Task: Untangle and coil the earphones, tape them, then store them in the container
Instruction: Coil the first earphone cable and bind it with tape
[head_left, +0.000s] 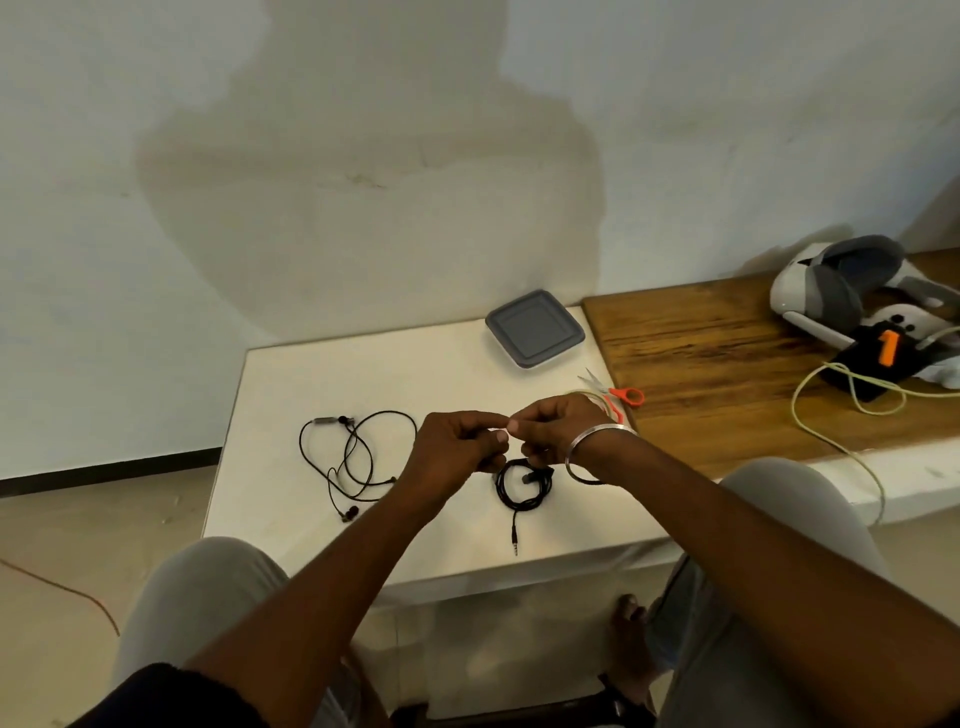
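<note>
Fingers of the left hand and right hand curl together, pinching a small pale piece I cannot identify. Beneath them, coiled black earphones lie with the plug toward the near edge of the white table; a grey square lidded container sits at its far edge.

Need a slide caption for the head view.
Over the coiled earphones, left hand and right hand meet fingertip to fingertip; a tangled pair lies left, lidded container behind.

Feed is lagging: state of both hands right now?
Left hand: curled fingertips pinched together; holding what, cannot be told.
Right hand: the same, fingertips meeting the left's.
</note>
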